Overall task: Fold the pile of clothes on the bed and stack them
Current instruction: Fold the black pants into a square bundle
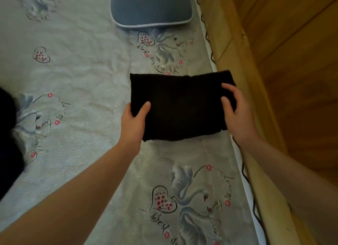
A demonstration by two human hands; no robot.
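A black ribbed knit garment, folded into a thick rectangle (181, 105), sits over the right part of the bed, near the mattress edge, held between both hands. From here I can't tell whether it rests on the cover or is lifted just off it.

The left hand (136, 116) grips the garment's left edge, thumb laid on the top face and the other fingers tucked out of sight underneath. The right hand (236, 107) grips the right edge the same way, with the thumb and a curled forefinger showing on top of the fabric and the rest wrapped around the side. Both bare forearms reach in from the near side.

Under the garment lies a pale grey-green bedcover printed with swans, hearts of small red flowers and looping script (76, 76); its surface is lightly wrinkled. Farther up the bed, beyond the garment and apart from it, is a blue-grey ribbed cushion with white piping (150, 5). At the far left edge of view a dark heap of cloth (7, 138) lies on the cover, well apart from the hands. Along the right side runs a tan padded bed frame (237, 65), and beyond it a wooden plank floor (300, 65).
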